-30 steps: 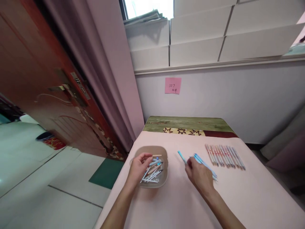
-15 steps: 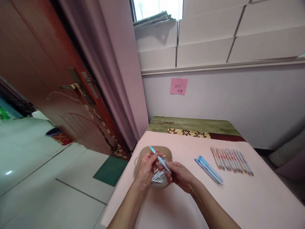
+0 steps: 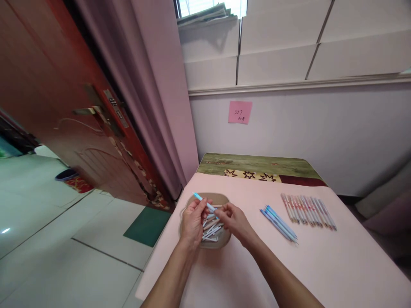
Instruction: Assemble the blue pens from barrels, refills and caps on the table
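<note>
My left hand [image 3: 194, 219] holds a light blue pen [image 3: 199, 197] between thumb and fingers, tilted with its brighter blue end up and to the left. The fingertips of my right hand [image 3: 236, 221] are pinched on the pen's lower end and hide it. Both hands are above a beige plastic basket [image 3: 221, 198]. Inside it lie several thin white and tan pen parts [image 3: 212, 232], partly covered by my hands.
Right of the basket, several blue pens [image 3: 278, 224] lie side by side on the pink tablecloth [image 3: 250, 261]. Farther right is a row of clear pens with reddish markings [image 3: 308, 210]. A wall with a pink note [image 3: 240, 112] stands behind the table; a wooden door [image 3: 105, 141] is at left.
My right hand has moved up along the pen, from an open-curved hold under its lower end to a fingertip pinch. The pen has shifted slightly up and left; the view has tilted a little.
</note>
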